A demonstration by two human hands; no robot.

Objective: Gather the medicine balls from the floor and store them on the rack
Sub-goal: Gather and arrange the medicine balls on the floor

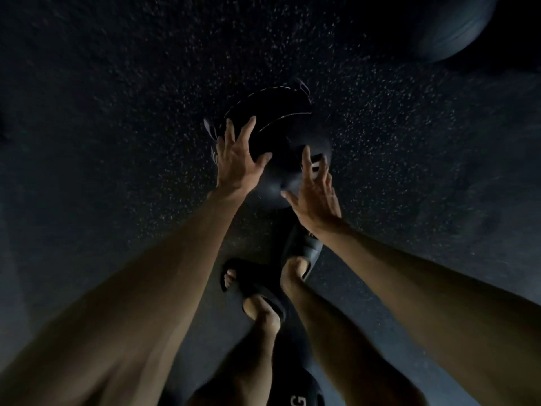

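Observation:
A black medicine ball [272,112] with pale stitched seams lies on the dark speckled floor in the middle of the view. My left hand [237,162] is spread wide against the ball's left side, with fingertips and thumb on its surface. Fingers apart, my right hand [314,197] is at the ball's lower right, its fingertips at the edge; whether they touch is unclear. Neither hand is closed around the ball. A second dark, blurred ball [450,27] sits on the floor at the top right. No rack is in view.
My feet stand just below the ball in black slides, the left foot [254,291] and the right foot [301,253]. Speckled rubber floor [117,112] surrounds the ball on all sides. The scene is very dim.

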